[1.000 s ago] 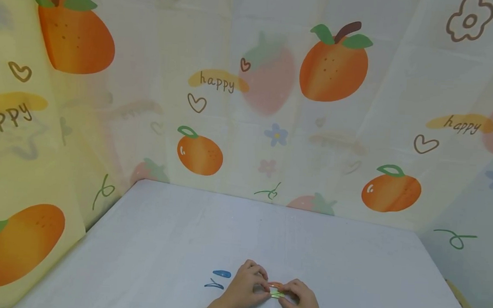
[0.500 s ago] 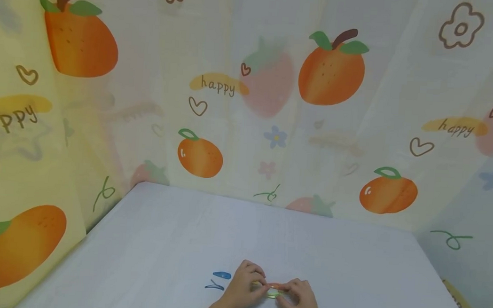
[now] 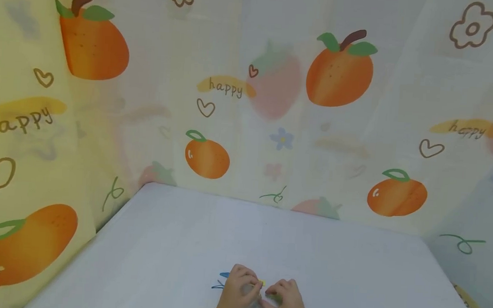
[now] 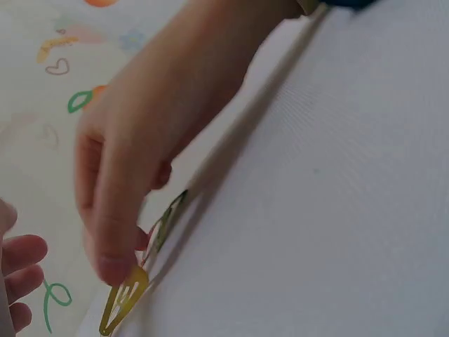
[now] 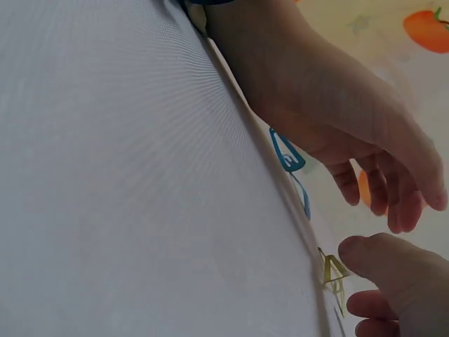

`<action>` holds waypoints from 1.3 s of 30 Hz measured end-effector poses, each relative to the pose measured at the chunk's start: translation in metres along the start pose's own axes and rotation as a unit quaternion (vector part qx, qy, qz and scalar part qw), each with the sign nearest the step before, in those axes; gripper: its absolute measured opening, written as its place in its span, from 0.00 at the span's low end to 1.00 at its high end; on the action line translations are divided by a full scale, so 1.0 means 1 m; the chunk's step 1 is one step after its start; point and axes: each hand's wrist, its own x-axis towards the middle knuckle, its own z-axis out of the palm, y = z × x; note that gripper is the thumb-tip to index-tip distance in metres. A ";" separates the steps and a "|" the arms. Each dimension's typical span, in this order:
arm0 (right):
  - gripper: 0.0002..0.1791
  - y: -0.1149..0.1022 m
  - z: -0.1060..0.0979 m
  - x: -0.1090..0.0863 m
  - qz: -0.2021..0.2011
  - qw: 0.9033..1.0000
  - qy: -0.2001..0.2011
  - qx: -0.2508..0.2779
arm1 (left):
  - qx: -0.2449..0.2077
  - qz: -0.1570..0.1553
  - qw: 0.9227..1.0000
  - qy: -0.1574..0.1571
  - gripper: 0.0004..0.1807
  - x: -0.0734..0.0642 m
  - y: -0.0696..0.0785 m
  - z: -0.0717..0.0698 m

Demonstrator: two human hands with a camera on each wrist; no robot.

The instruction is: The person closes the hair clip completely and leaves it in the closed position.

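Note:
In the head view my left hand [image 3: 236,287] stays low over the table, its fingertips beside a yellow hair clip [image 3: 262,282]. Its fingers hang loosely bent with nothing between them in the right wrist view. My right hand [image 3: 286,303] has thumb and index finger bent around a green hair clip [image 3: 276,297]; whether they pinch it is unclear. The left wrist view shows a right fingertip against a yellow clip [image 4: 133,289], with a dark green clip [image 4: 168,217] behind. Two blue hair clips, one closed [image 3: 224,274] and one spread [image 3: 217,286], lie partly behind my left hand.
The hands work near the front of a white-covered table [image 3: 182,230]. A curtain [image 3: 254,168] printed with oranges and strawberries rises behind and along both sides. In the right wrist view a blue clip [image 5: 287,153] rests beyond the other clips, near my left hand.
Both hands have shifted left along the clips, with a small gap opening between them. The left hand now covers part of the blue clips. The orange clip has gone from sight.

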 end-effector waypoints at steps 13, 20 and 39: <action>0.09 -0.005 0.008 0.005 0.040 0.997 -0.071 -0.012 | 0.008 -0.009 1.000 0.027 0.09 -0.015 -0.011 -0.019; 0.12 -0.003 0.009 0.004 -0.013 1.000 -0.002 0.004 | 0.106 -0.011 0.991 -0.082 0.11 -0.017 -0.017 -0.020; 0.09 0.001 0.011 0.002 -0.054 0.997 0.034 0.047 | 0.168 -0.022 0.981 -0.095 0.07 -0.025 -0.023 -0.021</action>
